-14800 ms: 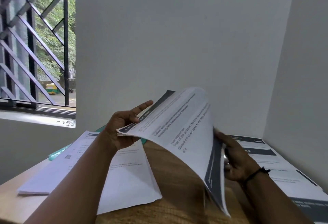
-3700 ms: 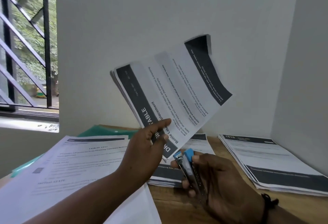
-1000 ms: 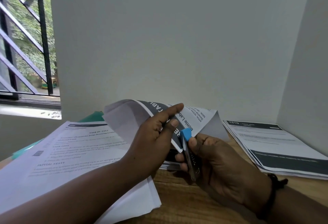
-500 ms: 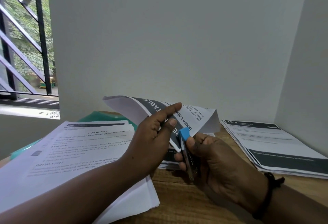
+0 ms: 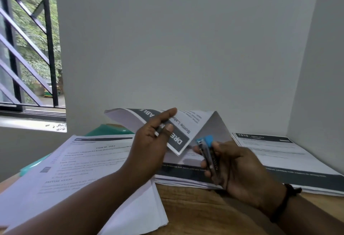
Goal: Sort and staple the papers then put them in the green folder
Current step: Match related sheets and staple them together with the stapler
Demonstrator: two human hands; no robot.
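My left hand (image 5: 152, 141) pinches a small set of printed papers (image 5: 182, 128) near its dark header band, thumb on top, holding it above the table. The far end of the set droops toward the wall. My right hand (image 5: 236, 167) grips a small stapler (image 5: 206, 151) with a blue cap, its nose just right of the papers' lower corner and apart from it. The green folder (image 5: 109, 130) lies at the back left, mostly covered by a paper pile.
A thick paper pile (image 5: 83, 171) covers the left of the wooden table (image 5: 195, 208). Another stack (image 5: 186, 173) lies under my hands, and a third stack (image 5: 279, 156) sits by the right wall. A barred window (image 5: 28, 48) is at the left.
The stapler has come off the papers' corner and now sits a little to its right. My left hand has shifted the set slightly left and up.
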